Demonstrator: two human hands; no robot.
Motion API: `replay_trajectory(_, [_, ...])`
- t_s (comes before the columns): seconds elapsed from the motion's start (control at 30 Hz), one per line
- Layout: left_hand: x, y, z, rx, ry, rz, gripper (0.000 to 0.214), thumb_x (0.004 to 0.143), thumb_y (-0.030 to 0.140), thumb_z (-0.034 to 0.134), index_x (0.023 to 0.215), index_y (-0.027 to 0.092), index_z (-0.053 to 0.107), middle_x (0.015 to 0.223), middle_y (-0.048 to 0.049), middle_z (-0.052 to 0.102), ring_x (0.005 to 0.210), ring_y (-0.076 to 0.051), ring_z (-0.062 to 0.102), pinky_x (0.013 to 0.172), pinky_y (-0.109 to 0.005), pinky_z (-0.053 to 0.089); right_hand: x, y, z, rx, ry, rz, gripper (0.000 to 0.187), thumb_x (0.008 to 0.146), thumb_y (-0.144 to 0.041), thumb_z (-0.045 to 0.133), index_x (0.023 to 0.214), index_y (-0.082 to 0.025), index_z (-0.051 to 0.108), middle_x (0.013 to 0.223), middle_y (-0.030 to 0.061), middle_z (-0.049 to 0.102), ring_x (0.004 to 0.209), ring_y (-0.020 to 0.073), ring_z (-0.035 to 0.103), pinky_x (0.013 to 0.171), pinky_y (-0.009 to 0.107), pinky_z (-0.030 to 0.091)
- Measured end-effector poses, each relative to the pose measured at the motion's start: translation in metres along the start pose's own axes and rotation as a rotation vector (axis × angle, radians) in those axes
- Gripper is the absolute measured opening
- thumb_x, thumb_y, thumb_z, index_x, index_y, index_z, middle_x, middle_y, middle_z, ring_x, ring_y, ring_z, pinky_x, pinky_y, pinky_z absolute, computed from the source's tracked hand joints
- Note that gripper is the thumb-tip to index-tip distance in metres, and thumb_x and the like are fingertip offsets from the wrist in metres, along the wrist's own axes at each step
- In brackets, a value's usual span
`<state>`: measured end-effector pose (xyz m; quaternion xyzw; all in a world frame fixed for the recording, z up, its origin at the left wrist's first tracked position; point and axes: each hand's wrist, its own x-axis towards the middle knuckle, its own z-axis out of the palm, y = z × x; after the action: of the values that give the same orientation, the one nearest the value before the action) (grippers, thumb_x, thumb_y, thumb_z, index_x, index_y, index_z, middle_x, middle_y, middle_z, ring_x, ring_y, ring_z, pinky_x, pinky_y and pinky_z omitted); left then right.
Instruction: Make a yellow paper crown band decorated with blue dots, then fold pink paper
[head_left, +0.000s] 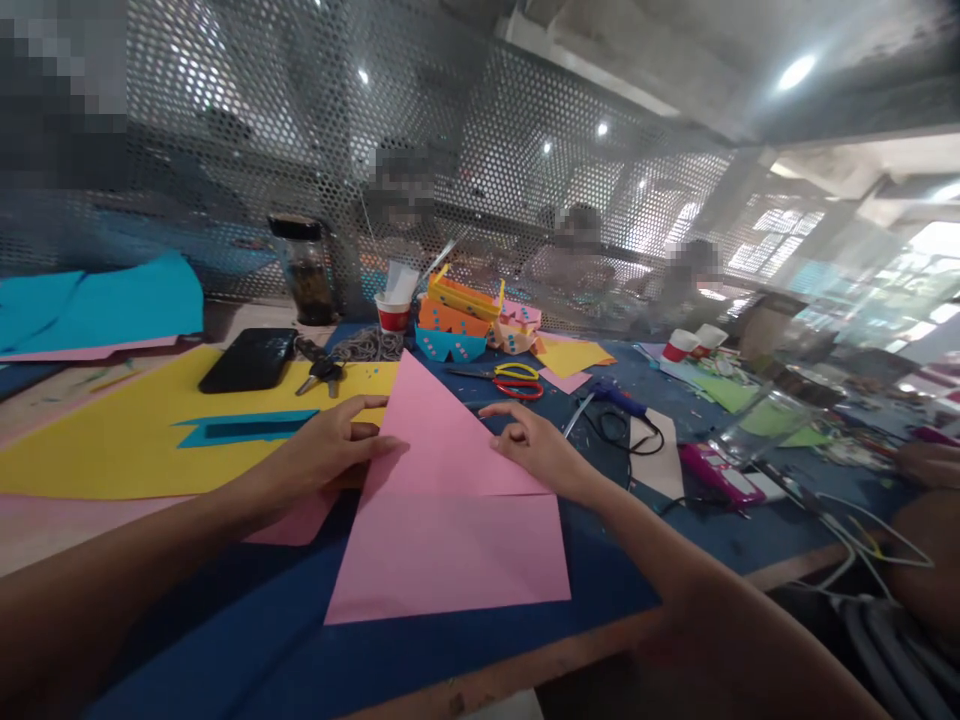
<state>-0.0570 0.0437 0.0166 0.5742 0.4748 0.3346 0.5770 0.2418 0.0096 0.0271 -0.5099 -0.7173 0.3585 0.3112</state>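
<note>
A pink sheet of paper (450,540) lies on the blue table cover, its upper part folded into a triangle pointing away from me. My left hand (330,450) pinches the left edge of the fold, thumb under and fingers on top. My right hand (532,445) rests on the right slope of the triangle with its fingers stretched out flat, pressing the paper down.
A yellow sheet (112,450) with a blue cut-out lies at left, beside a black phone (251,360) and keys (322,372). Scissors (510,380), a glue gun (619,398) with cable, paper crafts (457,320), cups and a jar stand behind. Another person's arm (926,500) is at right.
</note>
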Motion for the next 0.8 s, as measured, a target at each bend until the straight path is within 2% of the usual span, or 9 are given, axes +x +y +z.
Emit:
replay_trajectory(0.1, [0.000,-0.005,0.001,-0.061,-0.048,-0.019,0.105,0.071,0.034,0.092,0.158,0.036,0.034,0.093,0.0005,0.070,0.070,-0.018,0.073,0.058,-0.027,0.060,-0.008,0.009,-0.003,-0.001,0.061,0.006,0.034,0.095,-0.031,0.062,0.126,-0.017,0.062,0.066,-0.0097,0.052,0.061,0.0108,0.046,0.064,0.025,0.035])
replay_trajectory(0.13, [-0.001,-0.006,0.002,-0.054,-0.075,0.000,0.104,0.071,0.031,0.092,0.158,0.037,0.035,0.092,0.0015,0.069,0.069,-0.017,0.072,0.059,-0.027,0.060,-0.009,0.012,-0.004,0.005,0.073,0.011,0.033,0.095,-0.032,0.063,0.124,-0.016,0.061,0.067,-0.0093,0.053,0.062,0.0111,0.047,0.065,0.025,0.037])
replay_trajectory(0.2, [-0.003,-0.008,0.002,0.008,-0.162,0.030,0.081,0.074,0.032,0.090,0.148,0.033,0.055,0.089,0.0009,0.068,0.069,-0.016,0.069,0.061,-0.027,0.060,-0.011,0.018,-0.005,0.021,0.085,0.020,0.034,0.095,-0.034,0.063,0.124,-0.016,0.061,0.070,-0.0085,0.055,0.064,0.0116,0.050,0.067,0.026,0.040])
replay_trajectory(0.3, [-0.003,-0.009,0.001,0.118,-0.226,0.040,0.036,0.083,0.039,0.083,0.115,0.024,0.079,0.078,-0.0015,0.070,0.070,-0.015,0.067,0.063,-0.024,0.058,-0.011,0.024,-0.004,0.051,0.089,0.017,0.034,0.096,-0.036,0.063,0.125,-0.016,0.060,0.078,-0.0047,0.060,0.072,0.0133,0.057,0.072,0.027,0.044])
replay_trajectory(0.37, [-0.002,-0.009,0.000,0.118,-0.190,0.031,0.030,0.083,0.041,0.082,0.107,0.023,0.082,0.075,-0.0021,0.071,0.070,-0.015,0.067,0.065,-0.024,0.058,-0.010,0.026,-0.005,0.063,0.092,0.004,0.035,0.098,-0.037,0.062,0.127,-0.017,0.060,0.090,-0.0010,0.064,0.079,0.0139,0.060,0.075,0.027,0.046])
replay_trajectory(0.47, [-0.001,-0.009,-0.002,0.030,-0.103,-0.017,0.034,0.077,0.041,0.087,0.105,0.023,0.082,0.074,-0.0019,0.072,0.069,-0.016,0.068,0.068,-0.027,0.061,-0.011,0.026,-0.007,0.045,0.116,-0.006,0.036,0.100,-0.038,0.061,0.130,-0.019,0.059,0.107,0.0029,0.065,0.084,0.0135,0.062,0.078,0.028,0.049])
replay_trajectory(0.6, [-0.003,-0.005,0.000,-0.031,-0.023,-0.050,0.033,0.073,0.042,0.090,0.101,0.025,0.083,0.073,-0.0006,0.072,0.067,-0.014,0.067,0.068,-0.025,0.061,-0.017,0.023,-0.016,0.023,0.128,-0.003,0.038,0.100,-0.038,0.060,0.134,-0.019,0.058,0.117,0.0061,0.067,0.092,0.0152,0.065,0.084,0.030,0.052])
replay_trajectory(0.7, [-0.007,-0.001,0.002,-0.021,-0.008,-0.050,0.029,0.074,0.042,0.089,0.097,0.026,0.084,0.068,0.0014,0.068,0.064,-0.013,0.064,0.066,-0.023,0.061,-0.031,0.020,-0.023,0.053,0.121,0.019,0.038,0.101,-0.035,0.057,0.137,-0.022,0.057,0.128,0.0085,0.067,0.097,0.0170,0.068,0.087,0.033,0.054])
replay_trajectory(0.8, [-0.007,-0.002,0.002,-0.057,-0.037,-0.074,0.028,0.073,0.042,0.091,0.096,0.026,0.084,0.070,0.0004,0.070,0.065,-0.013,0.064,0.063,-0.022,0.059,-0.050,0.020,-0.028,0.096,0.120,0.033,0.037,0.099,-0.025,0.054,0.135,-0.027,0.061,0.145,0.0078,0.062,0.102,0.0179,0.070,0.091,0.036,0.055])
